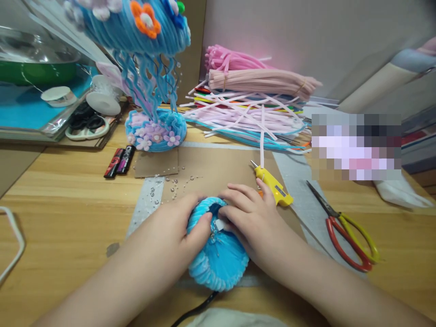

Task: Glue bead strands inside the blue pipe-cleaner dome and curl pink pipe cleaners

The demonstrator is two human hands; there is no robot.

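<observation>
A round blue piece covered in fuzzy chenille stems [223, 261] is between my hands, its hollow side turned up towards me. My left hand [179, 229] grips its left side, the thumb pressed over the rim near a dark opening. My right hand [250, 218] curls over the far right side, some fingertips reaching in at that opening. Beside those fingertips shows a small white bit [220, 224] with clear strands around it; whether I pinch it is hidden. Just beyond my right hand lies a yellow glue gun [275, 187], its nozzle pointing away to the left.
A blue jellyfish-like chenille ornament [155, 131] stands at the back left. Bundles of pink chenille stems [259, 81] are heaped behind the cardboard [211, 170]. Scissors [347, 227] lie at right, two markers [119, 161] at left. Clear beads [173, 184] are scattered on the work surface.
</observation>
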